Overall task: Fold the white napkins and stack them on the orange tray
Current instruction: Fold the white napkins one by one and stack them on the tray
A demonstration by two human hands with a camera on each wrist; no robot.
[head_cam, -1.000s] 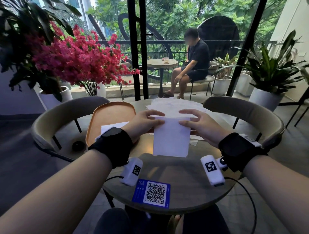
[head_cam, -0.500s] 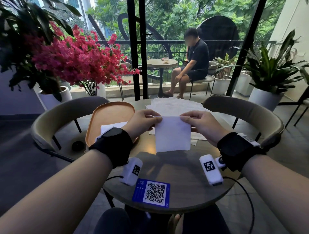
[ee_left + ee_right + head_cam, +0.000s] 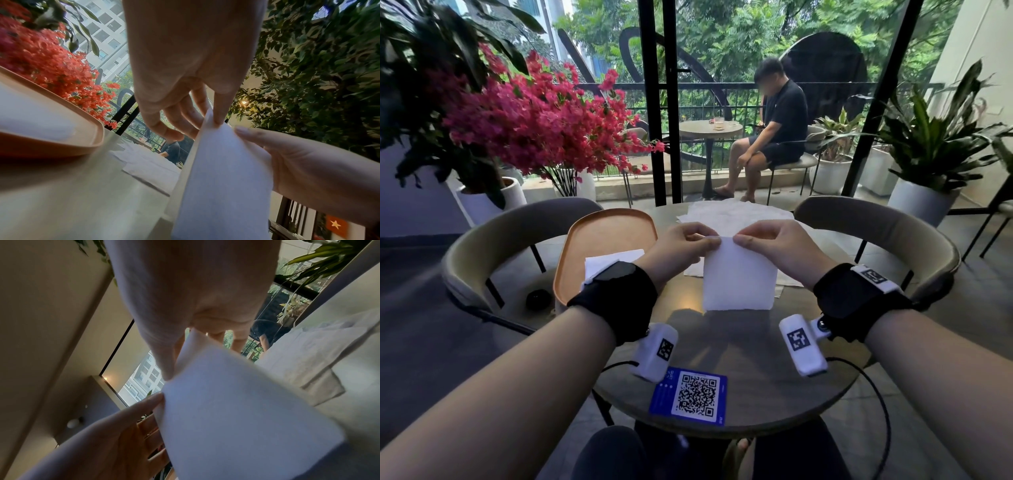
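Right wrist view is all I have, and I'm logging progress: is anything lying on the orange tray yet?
Observer: Yes, one white napkin lies on the orange tray.
Operator: Where does the tray sit?
Observer: On the round table, to the left of the held napkin.
Operator: Anything near the table's front edge?
Observer: A blue QR card lies flat there.

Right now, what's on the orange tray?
A folded white napkin lies at the near end of the orange tray; the left hand and its wristband cover the napkin's near part, so I can't count the stack.
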